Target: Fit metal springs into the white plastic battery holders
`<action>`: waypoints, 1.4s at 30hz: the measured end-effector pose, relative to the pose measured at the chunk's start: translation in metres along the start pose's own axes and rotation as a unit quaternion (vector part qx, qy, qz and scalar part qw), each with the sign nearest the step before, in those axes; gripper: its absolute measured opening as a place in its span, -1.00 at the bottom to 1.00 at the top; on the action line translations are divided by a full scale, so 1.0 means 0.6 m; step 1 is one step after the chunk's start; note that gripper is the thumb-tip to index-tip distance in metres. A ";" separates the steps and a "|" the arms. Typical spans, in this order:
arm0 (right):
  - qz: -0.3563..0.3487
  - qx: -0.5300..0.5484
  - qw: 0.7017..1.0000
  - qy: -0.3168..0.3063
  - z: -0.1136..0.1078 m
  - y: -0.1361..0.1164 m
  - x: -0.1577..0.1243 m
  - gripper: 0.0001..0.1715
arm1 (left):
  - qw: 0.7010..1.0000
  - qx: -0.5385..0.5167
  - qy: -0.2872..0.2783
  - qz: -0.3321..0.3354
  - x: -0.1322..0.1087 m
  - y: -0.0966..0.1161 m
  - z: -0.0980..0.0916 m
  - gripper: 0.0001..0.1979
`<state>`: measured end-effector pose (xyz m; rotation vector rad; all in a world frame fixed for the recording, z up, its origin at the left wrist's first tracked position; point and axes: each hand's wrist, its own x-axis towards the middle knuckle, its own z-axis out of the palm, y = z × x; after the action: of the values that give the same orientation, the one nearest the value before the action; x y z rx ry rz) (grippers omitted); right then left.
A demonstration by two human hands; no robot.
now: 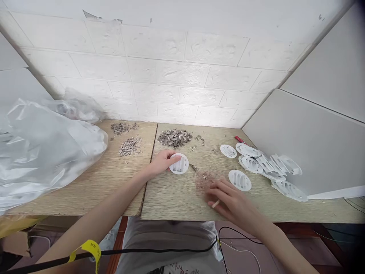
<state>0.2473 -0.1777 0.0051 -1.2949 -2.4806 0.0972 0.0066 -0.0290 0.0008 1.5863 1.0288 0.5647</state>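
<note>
We have the left hand mid-frame, thumb on top and fingers under, closed on the left edge of a white round holder. Holder's slotted face is up, just below the main metal pile. A thin dark metal piece sits at its right edge.

Right hand is right of centre, palm down, fingers partly curled and bunched near the table. A pale stick-like end shows under them; we can't tell if it's gripped, closure is hidden. Fingers are over the right part of a reddish scuffed patch, with a small metal bit just above-left.

Parts: big pile of metal clips above the held holder, two smaller metal piles to its upper left. One loose holder lies just right of the right hand, another above it, and we see a heap of holders at right, red object behind. Big plastic bag fills the left side.
</note>
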 end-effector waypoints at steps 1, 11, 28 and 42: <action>0.003 0.001 1.000 0.012 -0.001 0.003 0.000 -0.83 | 1.000 0.001 0.000 0.000 0.000 0.000 0.000 -0.65; 0.049 -0.030 0.998 0.040 0.025 0.021 0.026 -0.72 | 1.000 -0.011 0.001 0.008 0.001 -0.003 -0.001 -0.65; -0.128 0.059 0.989 0.035 0.025 -0.055 -0.023 -0.78 | 1.000 -0.013 0.010 0.002 -0.002 0.000 0.001 -0.67; 0.134 0.391 0.900 0.135 0.024 0.024 0.215 -0.79 | 0.990 -0.124 0.031 0.052 0.006 -0.013 -0.008 -0.47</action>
<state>0.1861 -0.0640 0.0229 -1.1538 -1.7062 0.8266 0.0021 -0.0233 -0.0058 1.4152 0.8872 0.7872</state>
